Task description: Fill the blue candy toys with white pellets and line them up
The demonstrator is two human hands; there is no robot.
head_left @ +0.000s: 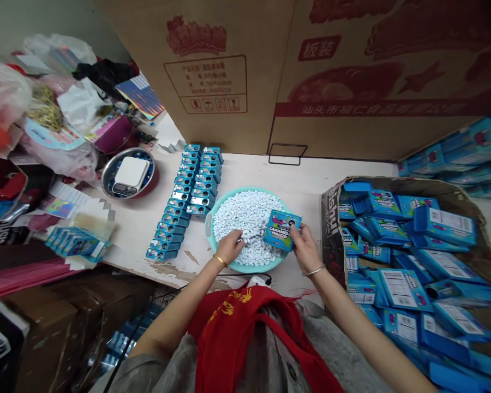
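Head view: my left hand (229,246) is curled into small white candies (249,226), its pinch unclear, in a round teal plastic basin (245,267). My right hand (305,248) pinches a blue cardboard candy box (282,230) over the rim; a slipped pinch could scatter candies across the pale surface (270,180).

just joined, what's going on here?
A person is working with both bare hands at a white table. Their left hand is in a pile of small white candies in a teal plastic basin. Their right hand holds a blue candy box over the basin. Two rows of similar blue boxes sit on the table, and more lie loose in a cardboard carton.
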